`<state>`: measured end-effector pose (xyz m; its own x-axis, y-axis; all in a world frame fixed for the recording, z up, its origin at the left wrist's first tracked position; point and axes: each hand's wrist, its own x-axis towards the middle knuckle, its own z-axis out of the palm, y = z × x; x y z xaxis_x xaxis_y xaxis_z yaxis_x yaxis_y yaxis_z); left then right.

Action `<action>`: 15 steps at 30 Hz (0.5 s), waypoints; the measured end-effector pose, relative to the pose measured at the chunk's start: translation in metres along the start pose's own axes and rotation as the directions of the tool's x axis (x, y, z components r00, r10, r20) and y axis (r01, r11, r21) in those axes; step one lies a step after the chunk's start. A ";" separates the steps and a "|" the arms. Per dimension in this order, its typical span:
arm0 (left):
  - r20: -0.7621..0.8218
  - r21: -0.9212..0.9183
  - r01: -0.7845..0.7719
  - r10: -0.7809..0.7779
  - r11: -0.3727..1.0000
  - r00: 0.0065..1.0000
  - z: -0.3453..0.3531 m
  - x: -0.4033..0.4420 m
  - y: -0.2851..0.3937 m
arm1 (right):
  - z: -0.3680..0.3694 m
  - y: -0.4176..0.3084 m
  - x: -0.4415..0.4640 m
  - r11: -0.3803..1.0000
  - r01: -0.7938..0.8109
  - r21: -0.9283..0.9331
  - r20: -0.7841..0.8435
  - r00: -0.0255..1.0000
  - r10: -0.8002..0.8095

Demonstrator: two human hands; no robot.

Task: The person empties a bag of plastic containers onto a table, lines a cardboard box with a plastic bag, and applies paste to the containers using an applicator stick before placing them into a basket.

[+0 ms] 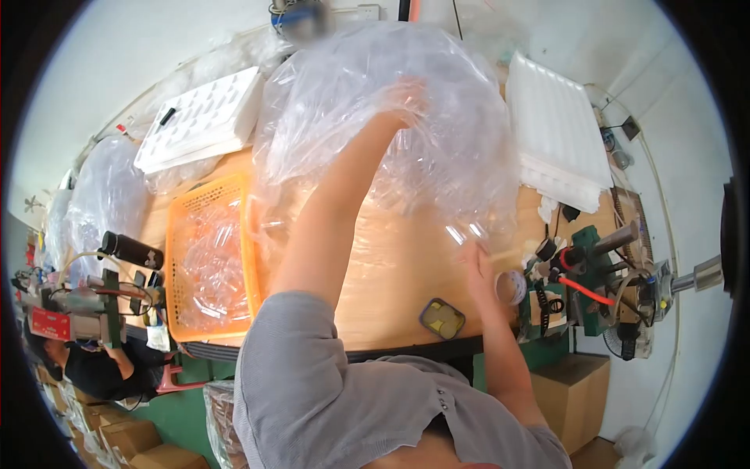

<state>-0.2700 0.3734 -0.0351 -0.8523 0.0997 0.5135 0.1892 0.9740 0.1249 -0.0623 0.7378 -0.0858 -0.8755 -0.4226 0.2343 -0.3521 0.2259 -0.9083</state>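
A big clear plastic bag [461, 133] full of transparent pieces lies across the back middle of the wooden table. My left hand [405, 102] reaches into or under its film; the fingers are blurred behind the plastic, so their grip cannot be made out. Near the bag's lower right edge, my right hand [475, 256] is closed on small clear plastic pieces [466, 233] that catch the light. A roll of tape [511, 287] sits just right of that wrist. Below and left of it lies a small dark-rimmed tray [442, 319] with a yellowish inside.
An orange basket [173, 273] of clear pieces stands left. White trays [199, 117] are stacked back left, more white trays [558, 129] back right. A green-framed machine [586, 266] stands right, a black bottle [133, 250] left. Another person [98, 371] sits at far left.
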 end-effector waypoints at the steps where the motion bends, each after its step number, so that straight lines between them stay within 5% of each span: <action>1: 0.015 -0.019 -0.104 0.104 0.994 0.994 0.018 0.013 -0.017 | 0.010 -0.007 0.033 0.993 0.091 -0.079 0.001 0.996 -0.091; 3: 0.012 -0.192 -0.197 0.203 0.961 0.979 0.038 0.043 -0.033 | 0.024 -0.010 0.091 0.998 0.070 0.005 -0.194 0.979 -0.068; 5: 0.019 -0.134 -0.279 0.284 0.951 0.959 0.053 0.068 -0.060 | 0.011 0.014 0.154 0.947 0.204 -0.247 -0.353 0.892 -0.284; 8: 0.032 0.192 -0.352 0.352 0.916 0.935 0.061 0.085 -0.079 | -0.014 0.031 0.224 0.979 0.127 -0.158 -0.551 0.811 -0.194; 10: -0.039 0.294 -0.339 0.366 0.894 0.930 -0.008 0.066 -0.049 | -0.025 0.041 0.254 0.982 0.130 -0.140 -0.583 0.790 -0.188; 11: -0.035 -0.180 -0.122 0.118 0.976 0.992 -0.009 0.069 -0.052 | -0.026 0.043 0.265 0.988 0.128 -0.086 -0.557 0.816 -0.155; 12: 0.087 -0.597 0.141 -0.111 0.790 0.990 -0.006 0.070 -0.057 | -0.024 0.044 0.276 0.992 0.124 -0.030 -0.527 0.841 -0.121; 14: 0.266 -0.880 0.314 -0.179 0.356 0.947 -0.003 0.067 -0.069 | -0.018 0.051 0.296 0.992 0.098 0.085 -0.472 0.880 -0.046; 15: 0.234 -0.913 0.254 -0.100 0.318 0.967 -0.006 0.061 -0.076 | -0.014 0.055 0.305 0.987 0.076 0.143 -0.449 0.894 -0.004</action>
<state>-0.3336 0.3044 -0.0082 -0.9574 0.0465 0.2851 0.2888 0.1490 0.9457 -0.3530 0.6341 -0.0595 -0.9296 0.0154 0.3683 -0.3666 0.0655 -0.9281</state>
